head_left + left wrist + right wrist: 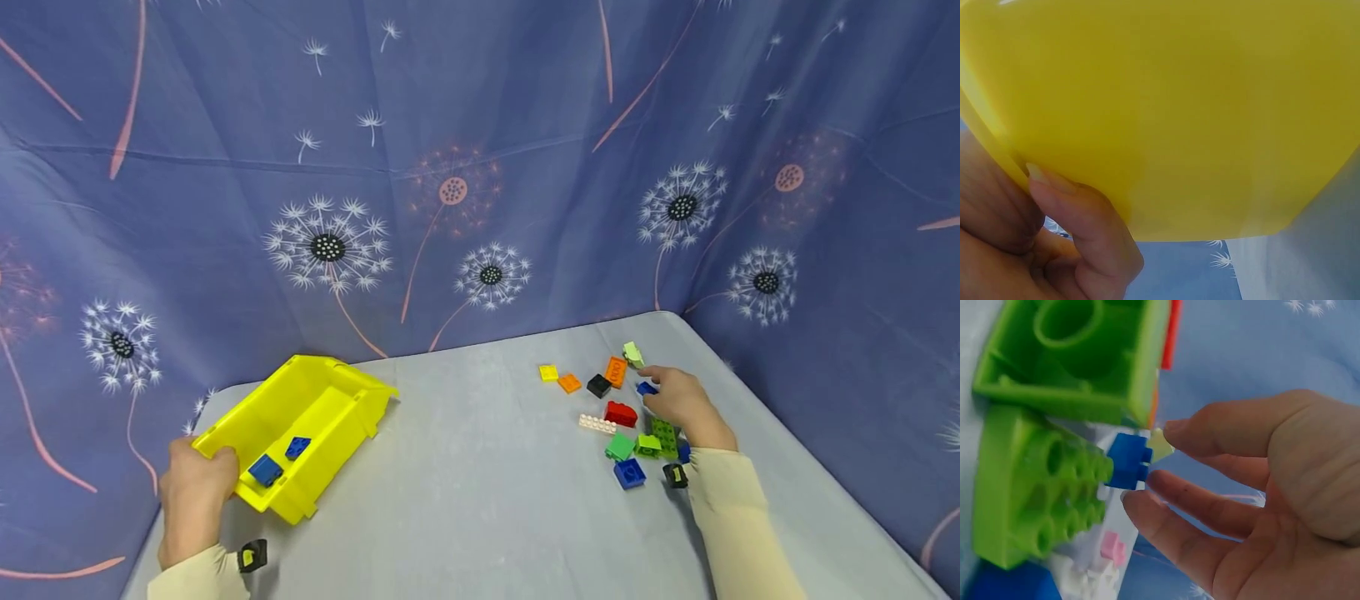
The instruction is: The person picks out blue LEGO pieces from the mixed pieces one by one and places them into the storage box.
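A flat table [480,467], covered w/ pale grey-blue cloth, fills the lower half of the head view; its far right corner is rounded. Behind and at both sides a blue fabric backdrop [480,150] is hung, printed w/ white dandelion heads and thin pink stems; soft creases are seen across it.

At lower left of the head view a yellow bin [330,400] of smooth, glossy plastic is seen: rectangular, open-topped, w/ a sloped front lip. Its near corner is gripped by the left hand [193,492], thumb over the rim; in the left wrist view the fingers [1085,231] are curled against the bin's plain yellow wall, so the hand is clamped on it. Two blue bricks [279,460] lie inside, at the bin's near end.

At centre right of the head view a loose cluster of studded plastic bricks is spread on the cloth: a yellow plate [548,372], an orange plate [569,383], a black brick [597,385], an orange brick [616,372], a pale green brick [633,354], a red brick [620,413], a long white strip [597,424], green bricks [637,443] and a blue brick [628,473].

The right hand [678,400] rests amid this cluster. A small blue brick [645,388] lies at its fingertips; in the right wrist view that piece [1127,461] is met by the thumb and a finger [1179,494], beside hollow-bottomed lime-green bricks [1072,356]. The fingers are only lightly curved; whether the piece is actually pinched can't be told. A cream sleeve [738,525] covers the forearm.
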`<state>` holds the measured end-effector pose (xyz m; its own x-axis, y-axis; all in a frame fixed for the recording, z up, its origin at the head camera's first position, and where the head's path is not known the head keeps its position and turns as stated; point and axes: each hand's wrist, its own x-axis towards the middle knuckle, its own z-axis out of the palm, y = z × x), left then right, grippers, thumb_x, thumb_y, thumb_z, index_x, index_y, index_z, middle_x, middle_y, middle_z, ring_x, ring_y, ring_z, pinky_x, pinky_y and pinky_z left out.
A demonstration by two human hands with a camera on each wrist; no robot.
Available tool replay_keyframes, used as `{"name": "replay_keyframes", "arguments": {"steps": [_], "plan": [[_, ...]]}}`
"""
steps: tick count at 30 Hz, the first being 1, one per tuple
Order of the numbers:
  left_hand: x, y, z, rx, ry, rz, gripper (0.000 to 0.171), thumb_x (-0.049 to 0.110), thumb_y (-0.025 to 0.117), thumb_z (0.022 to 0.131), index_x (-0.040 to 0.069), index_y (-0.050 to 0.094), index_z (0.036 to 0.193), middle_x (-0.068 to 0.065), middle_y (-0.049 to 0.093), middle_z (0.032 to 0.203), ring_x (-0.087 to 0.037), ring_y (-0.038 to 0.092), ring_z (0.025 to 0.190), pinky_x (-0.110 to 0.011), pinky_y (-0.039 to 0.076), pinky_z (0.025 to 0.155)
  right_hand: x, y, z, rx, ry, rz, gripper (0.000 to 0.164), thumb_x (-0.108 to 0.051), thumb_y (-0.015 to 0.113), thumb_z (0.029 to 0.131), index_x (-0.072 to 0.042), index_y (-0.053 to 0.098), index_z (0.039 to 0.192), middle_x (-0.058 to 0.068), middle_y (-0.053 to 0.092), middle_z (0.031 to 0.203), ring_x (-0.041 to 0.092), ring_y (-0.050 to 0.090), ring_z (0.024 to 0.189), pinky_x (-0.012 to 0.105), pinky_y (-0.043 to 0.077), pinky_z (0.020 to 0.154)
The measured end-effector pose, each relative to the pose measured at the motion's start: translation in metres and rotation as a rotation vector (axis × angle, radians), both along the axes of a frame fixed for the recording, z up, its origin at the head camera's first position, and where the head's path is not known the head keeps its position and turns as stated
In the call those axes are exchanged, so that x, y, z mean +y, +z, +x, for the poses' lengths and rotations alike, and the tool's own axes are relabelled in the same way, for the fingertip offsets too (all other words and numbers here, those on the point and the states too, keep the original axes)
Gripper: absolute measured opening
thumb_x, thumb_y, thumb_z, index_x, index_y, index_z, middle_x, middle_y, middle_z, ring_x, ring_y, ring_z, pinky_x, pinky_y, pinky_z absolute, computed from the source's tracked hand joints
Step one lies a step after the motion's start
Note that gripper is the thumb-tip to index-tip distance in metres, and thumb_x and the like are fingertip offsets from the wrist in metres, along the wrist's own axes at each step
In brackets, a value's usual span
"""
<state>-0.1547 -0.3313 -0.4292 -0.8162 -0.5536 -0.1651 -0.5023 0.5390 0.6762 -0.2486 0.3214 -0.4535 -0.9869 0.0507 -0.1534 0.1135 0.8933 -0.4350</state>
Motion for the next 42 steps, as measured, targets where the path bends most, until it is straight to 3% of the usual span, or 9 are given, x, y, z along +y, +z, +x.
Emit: {"name": "replay_keyframes", "arguments": {"steps": [3,7,10,16,22,28,35,42], "plan": [[0.001,0.0,0.0,-0.008,0.003,-0.002,0.07,0.032,0.041,0.09,-0.004,0.015,0.144,-0.035,0.042,0.119,-0.044,0.045,0.097,-0.055,0.039,0.073,-0.002,-0.003,-0.003,-0.004,-0.012,-0.004,0.054,-0.011,0.056,0.084,-0.007,0.049,0.137,0.031,0.045,0.132,0.035,0.052,0.085,0.037,0.044,0.054],[0.001,0.0,-0.002,-0.004,0.006,-0.004,0.07,0.03,0.042,0.09,-0.006,0.015,0.144,-0.032,0.045,0.113,-0.042,0.046,0.093,-0.049,0.04,0.07,-0.003,-0.007,-0.006,0.002,-0.031,0.029,0.052,-0.011,0.057,0.083,-0.006,0.051,0.134,0.03,0.045,0.132,0.04,0.046,0.104,0.051,0.046,0.075],[0.0,0.001,-0.002,-0.007,0.008,-0.007,0.07,0.031,0.042,0.09,-0.006,0.016,0.144,-0.031,0.045,0.112,-0.041,0.047,0.091,-0.049,0.039,0.068,-0.002,-0.012,-0.009,-0.004,-0.036,0.044,0.05,-0.011,0.058,0.083,-0.006,0.053,0.133,0.031,0.044,0.133,0.041,0.046,0.105,0.057,0.043,0.082],[0.0,0.003,-0.003,-0.021,0.009,0.006,0.071,0.034,0.041,0.091,-0.004,0.014,0.145,-0.032,0.044,0.116,-0.04,0.048,0.092,-0.05,0.04,0.068,-0.004,-0.016,-0.013,0.003,-0.056,0.052,0.042,-0.011,0.06,0.082,-0.004,0.059,0.124,0.03,0.049,0.127,0.039,0.05,0.099,0.054,0.046,0.077],[-0.001,0.003,-0.002,-0.01,0.009,0.0,0.069,0.033,0.04,0.091,-0.004,0.015,0.144,-0.032,0.045,0.115,-0.041,0.047,0.093,-0.05,0.039,0.07,-0.005,-0.02,-0.012,0.006,-0.085,0.03,0.027,-0.011,0.062,0.082,-0.005,0.065,0.108,0.024,0.056,0.114,0.034,0.05,0.086,0.04,0.047,0.063],[-0.001,0.003,-0.002,-0.019,0.004,0.017,0.071,0.034,0.039,0.092,-0.003,0.012,0.146,-0.034,0.041,0.122,-0.042,0.044,0.098,-0.054,0.038,0.073,-0.004,-0.02,-0.01,-0.01,-0.109,0.012,0.024,-0.007,0.063,0.081,-0.007,0.064,0.105,0.022,0.056,0.108,0.033,0.049,0.081,0.035,0.045,0.057],[0.0,0.005,-0.003,-0.012,0.01,0.013,0.069,0.033,0.039,0.091,-0.004,0.015,0.144,-0.033,0.042,0.117,-0.041,0.046,0.095,-0.051,0.039,0.07,-0.003,-0.018,-0.009,0.007,-0.11,0.0,0.021,-0.005,0.06,0.08,-0.009,0.064,0.101,0.016,0.057,0.094,0.031,0.048,0.078,0.034,0.041,0.056],[0.001,0.004,-0.001,-0.011,0.014,0.017,0.069,0.031,0.04,0.091,-0.006,0.014,0.144,-0.032,0.043,0.114,-0.041,0.046,0.094,-0.05,0.04,0.071,0.003,-0.02,-0.006,0.016,-0.092,-0.021,0.019,-0.005,0.061,0.081,-0.008,0.064,0.099,0.017,0.057,0.093,0.03,0.049,0.075,0.033,0.042,0.054]]}}
